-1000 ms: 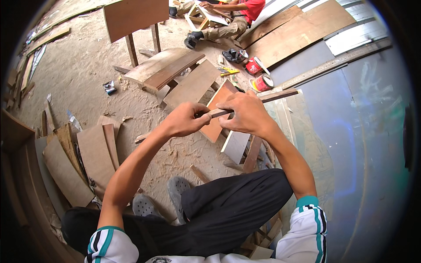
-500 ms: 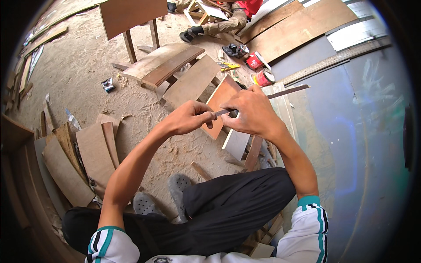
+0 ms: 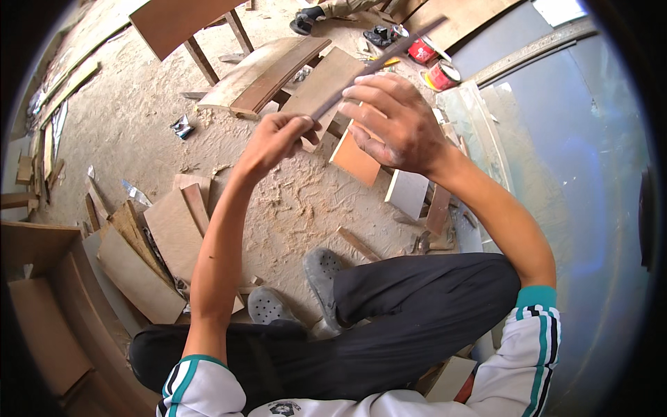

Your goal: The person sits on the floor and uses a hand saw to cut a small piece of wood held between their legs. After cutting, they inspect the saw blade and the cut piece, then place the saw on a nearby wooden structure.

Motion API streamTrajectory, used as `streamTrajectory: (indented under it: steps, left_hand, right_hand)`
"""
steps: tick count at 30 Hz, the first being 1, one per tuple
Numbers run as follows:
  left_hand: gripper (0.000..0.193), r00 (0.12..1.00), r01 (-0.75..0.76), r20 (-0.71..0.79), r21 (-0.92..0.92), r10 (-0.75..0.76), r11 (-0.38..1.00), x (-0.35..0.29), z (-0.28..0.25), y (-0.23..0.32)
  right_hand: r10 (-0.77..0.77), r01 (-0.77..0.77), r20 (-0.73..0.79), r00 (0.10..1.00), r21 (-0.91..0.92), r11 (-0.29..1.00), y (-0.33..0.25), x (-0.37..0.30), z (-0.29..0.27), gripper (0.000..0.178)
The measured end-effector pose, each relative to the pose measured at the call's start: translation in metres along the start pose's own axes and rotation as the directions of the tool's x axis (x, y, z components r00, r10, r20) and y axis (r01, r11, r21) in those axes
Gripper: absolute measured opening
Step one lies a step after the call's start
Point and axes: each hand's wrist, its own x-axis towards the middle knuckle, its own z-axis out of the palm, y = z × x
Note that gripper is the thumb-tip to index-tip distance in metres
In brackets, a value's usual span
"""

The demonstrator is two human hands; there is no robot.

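Observation:
My left hand (image 3: 276, 142) pinches the lower end of a long, thin, dark brown strip (image 3: 410, 46), which slants up and away to the right. Whether it is wood or edging I cannot tell. Just to the right of the strip, my right hand (image 3: 399, 128) has its fingers apart and holds nothing; its fingertips are beside the strip, and contact is hard to make out. Beneath my right hand is a small orange-brown board (image 3: 356, 158) with a pale edge. A brown board (image 3: 326, 87) lies beyond the hands.
A curved wooden piece (image 3: 267, 76) stands farther off, near a tilted brown panel (image 3: 177, 24). Offcuts (image 3: 177, 233) lean at left. Red cans (image 3: 442, 75) stand by the grey-blue sheet (image 3: 556, 160) at right. A hammer (image 3: 421, 242) lies near my knee. Another person's shoe (image 3: 303, 23) shows at the top.
My right hand has let go of the strip and opened. The strip's far end has swung upward. My left hand still pinches the near end, now higher. The view has shifted.

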Motion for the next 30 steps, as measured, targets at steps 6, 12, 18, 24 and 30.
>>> streamTrajectory:
  steps: [6, 12, 18, 24, 30]
  left_hand:
    - [0.037, 0.994, -0.004, -0.114, -0.01, 0.003, 1.0, -0.001, -0.019, 0.007]
    - [0.034, 0.999, 0.04, -0.02, -0.164, -0.044, 0.986, -0.007, -0.008, 0.021]
    - [0.038, 0.999, 0.013, 0.044, -0.201, -0.004, 0.979, -0.004, 0.004, 0.031]
    - [0.034, 0.993, -0.003, 0.116, -0.271, 0.036, 0.963, 0.001, 0.015, 0.037]
    - [0.036, 0.982, -0.026, 0.17, -0.308, 0.082, 0.951, -0.001, 0.029, 0.052]
  right_hand:
    - [-0.071, 0.052, 0.103, 0.992, 0.169, 0.984, -0.007, -0.026, 0.041, 0.027]
    - [0.103, -0.116, 0.061, 0.993, 0.258, 0.959, -0.006, -0.03, 0.036, 0.013]
    - [0.213, -0.217, 0.043, 0.976, 0.243, 0.946, 0.001, -0.023, 0.016, 0.007]
    - [0.342, -0.363, 0.122, 0.932, 0.31, 0.879, -0.002, -0.019, -0.005, 0.008]
    - [0.441, -0.457, 0.122, 0.889, 0.303, 0.836, -0.011, -0.004, -0.028, 0.007]
